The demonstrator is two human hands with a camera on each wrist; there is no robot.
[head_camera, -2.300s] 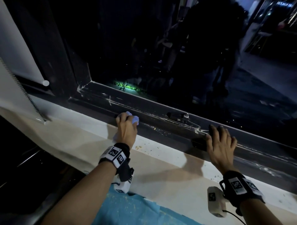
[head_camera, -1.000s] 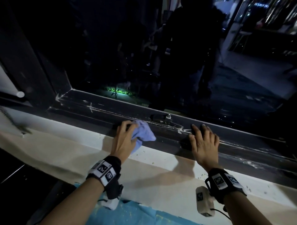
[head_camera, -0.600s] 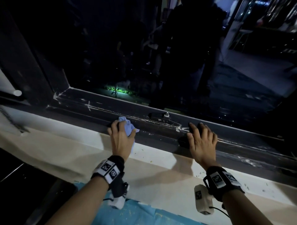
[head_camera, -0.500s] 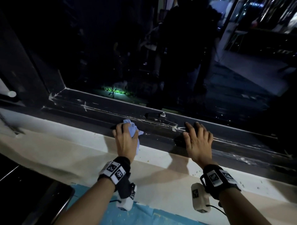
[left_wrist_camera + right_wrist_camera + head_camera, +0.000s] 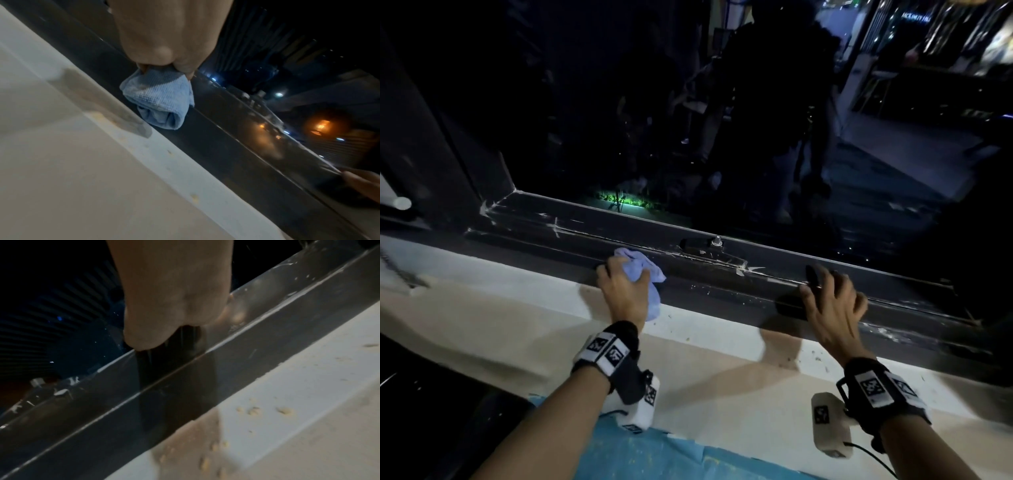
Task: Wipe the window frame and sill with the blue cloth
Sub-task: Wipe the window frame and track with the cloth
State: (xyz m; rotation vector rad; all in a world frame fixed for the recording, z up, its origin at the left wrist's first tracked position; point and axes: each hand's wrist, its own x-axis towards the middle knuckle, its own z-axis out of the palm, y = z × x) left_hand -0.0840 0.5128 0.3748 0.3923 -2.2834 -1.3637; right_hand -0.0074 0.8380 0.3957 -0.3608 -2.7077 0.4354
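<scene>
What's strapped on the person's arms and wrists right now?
Bare forearms, no sleeves. Each wrist wears a black band with white square-code tags: left hand, right hand. A white boxy camera hangs under each; a thin black cable trails from the right one.

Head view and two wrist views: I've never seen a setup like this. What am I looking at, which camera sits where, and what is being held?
No machine: a person wears one camera on the head and one on each wrist. The head view looks down at both hands on a dark window frame above a pale sill strewn with crumbs. The left hand has a grip on the bunched blue cloth, pressing it on the frame; the left wrist view shows that cloth from close by. The right hand holds nothing and rests on the frame, fingers bent over its edge. The glass shows a dark street at night.
</scene>
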